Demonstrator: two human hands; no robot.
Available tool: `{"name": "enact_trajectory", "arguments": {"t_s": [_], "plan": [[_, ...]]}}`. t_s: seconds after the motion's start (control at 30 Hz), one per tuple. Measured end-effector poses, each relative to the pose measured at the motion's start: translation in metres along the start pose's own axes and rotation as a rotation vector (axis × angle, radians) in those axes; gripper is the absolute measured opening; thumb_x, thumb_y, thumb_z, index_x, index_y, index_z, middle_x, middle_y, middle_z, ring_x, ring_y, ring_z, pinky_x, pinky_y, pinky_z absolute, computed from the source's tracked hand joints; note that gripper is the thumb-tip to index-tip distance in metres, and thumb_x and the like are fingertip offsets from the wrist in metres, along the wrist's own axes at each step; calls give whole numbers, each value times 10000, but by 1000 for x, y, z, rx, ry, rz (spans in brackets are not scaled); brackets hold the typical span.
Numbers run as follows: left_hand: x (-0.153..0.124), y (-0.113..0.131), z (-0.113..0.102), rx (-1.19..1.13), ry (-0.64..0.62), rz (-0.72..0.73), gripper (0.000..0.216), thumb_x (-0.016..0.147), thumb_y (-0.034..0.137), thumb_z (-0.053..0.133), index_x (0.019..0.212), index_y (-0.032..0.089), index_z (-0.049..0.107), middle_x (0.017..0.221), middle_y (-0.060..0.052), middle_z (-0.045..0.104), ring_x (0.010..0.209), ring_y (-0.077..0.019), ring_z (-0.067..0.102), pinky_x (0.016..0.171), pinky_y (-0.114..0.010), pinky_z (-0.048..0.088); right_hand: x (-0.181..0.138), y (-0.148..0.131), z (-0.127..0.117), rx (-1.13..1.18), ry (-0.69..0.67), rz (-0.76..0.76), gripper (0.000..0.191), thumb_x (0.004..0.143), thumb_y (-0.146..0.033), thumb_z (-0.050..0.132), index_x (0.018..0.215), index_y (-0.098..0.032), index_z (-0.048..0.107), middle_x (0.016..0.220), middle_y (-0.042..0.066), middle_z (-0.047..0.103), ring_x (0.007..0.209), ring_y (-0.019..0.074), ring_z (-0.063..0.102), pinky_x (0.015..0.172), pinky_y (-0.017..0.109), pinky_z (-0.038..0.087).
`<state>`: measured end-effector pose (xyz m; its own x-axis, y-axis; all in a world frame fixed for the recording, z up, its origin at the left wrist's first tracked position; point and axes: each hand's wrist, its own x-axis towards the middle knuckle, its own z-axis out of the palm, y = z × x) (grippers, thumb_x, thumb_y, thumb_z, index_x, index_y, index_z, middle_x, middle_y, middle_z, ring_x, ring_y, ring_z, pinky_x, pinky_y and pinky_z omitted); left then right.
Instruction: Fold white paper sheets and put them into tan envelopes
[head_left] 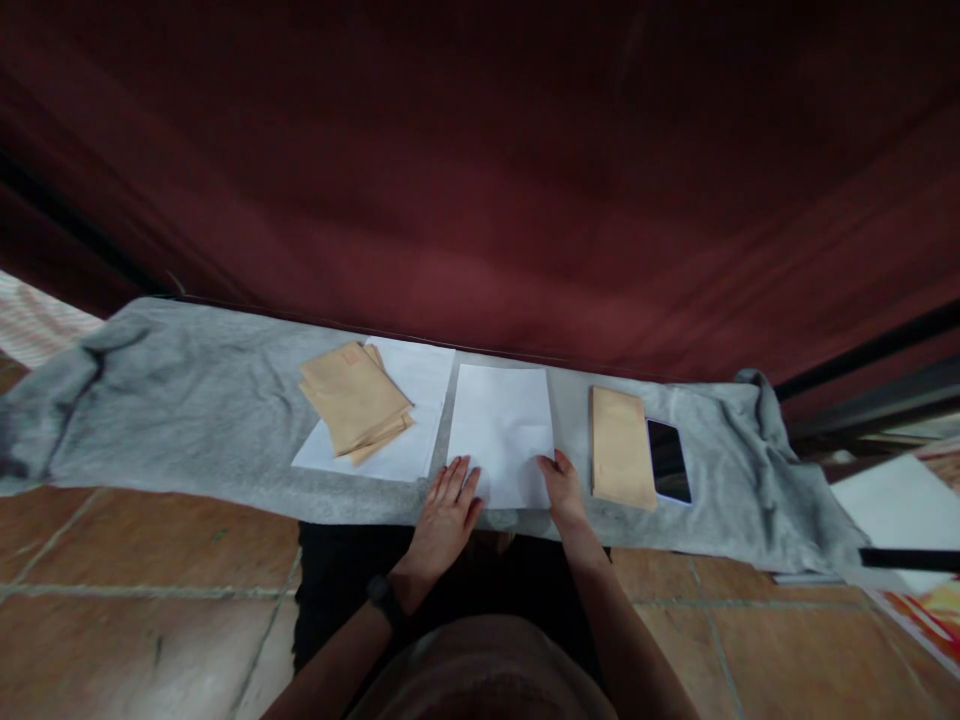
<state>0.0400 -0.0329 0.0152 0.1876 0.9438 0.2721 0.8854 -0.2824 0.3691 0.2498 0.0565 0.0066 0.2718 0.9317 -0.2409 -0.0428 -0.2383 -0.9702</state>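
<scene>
A white sheet of paper [501,420] lies in front of me on a grey cloth. My left hand [448,507] rests flat on its lower left corner, fingers stretched out; a dark band circles that wrist. At the lower right edge, my right hand [560,484] has the paper between thumb and curled fingers. To the left, several brown envelopes [354,398] sit in a loose, fanned pile on more white paper [420,375]. A neater stack of brown envelopes [621,447] stands on the right, a short way from my right hand.
Beside the right-hand stack is a dark-screened phone [669,461]. The grey cloth [187,400] covers a long narrow surface and bunches at both ends. A dark red panel [480,200] rises behind it. At far right are white paper [904,510] and a printed colourful item [934,610].
</scene>
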Motion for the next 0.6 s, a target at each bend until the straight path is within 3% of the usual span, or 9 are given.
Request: {"name": "enact_trajectory", "arguments": {"t_s": [0.1,0.2,0.37,0.43,0.6], "plan": [[4,-1,1,48,-7,-7,444,1005,281,456,1425,150,511,1553,-175,437,1473,-310,359,1181,-535,361,2,-3,-1,-38,-22,-43,186,683,-346,688,830,-234,707,759,-17,712,741,180,630,693,242,500],[6,-2,2,90,-18,2,439,1009,255,435,1425,138,513,1550,-173,443,1477,-307,350,1186,-531,356,-2,-7,-5,-149,11,-148,306,744,-299,664,1038,-227,707,950,34,729,905,214,655,851,296,516],[9,6,3,169,-13,22,472,1016,197,381,1477,122,450,1578,-148,408,1501,-262,302,1227,-489,303,-23,-9,-2,-639,109,-583,446,939,-295,507,1358,-150,548,1379,185,562,1291,304,519,1080,530,430],[12,12,5,185,-27,54,510,1012,191,379,1516,113,389,1604,-139,362,1516,-251,265,1237,-476,285,-32,-7,8,-703,21,-679,453,1004,-317,430,1423,-155,488,1463,183,505,1369,290,458,1108,545,420],[17,18,18,199,-98,166,589,982,203,417,1557,127,314,1610,-134,350,1514,-258,267,1237,-511,260,-53,6,34,-783,-297,-743,488,1065,-341,303,1502,-161,427,1507,131,506,1418,215,439,1149,442,432]]}}
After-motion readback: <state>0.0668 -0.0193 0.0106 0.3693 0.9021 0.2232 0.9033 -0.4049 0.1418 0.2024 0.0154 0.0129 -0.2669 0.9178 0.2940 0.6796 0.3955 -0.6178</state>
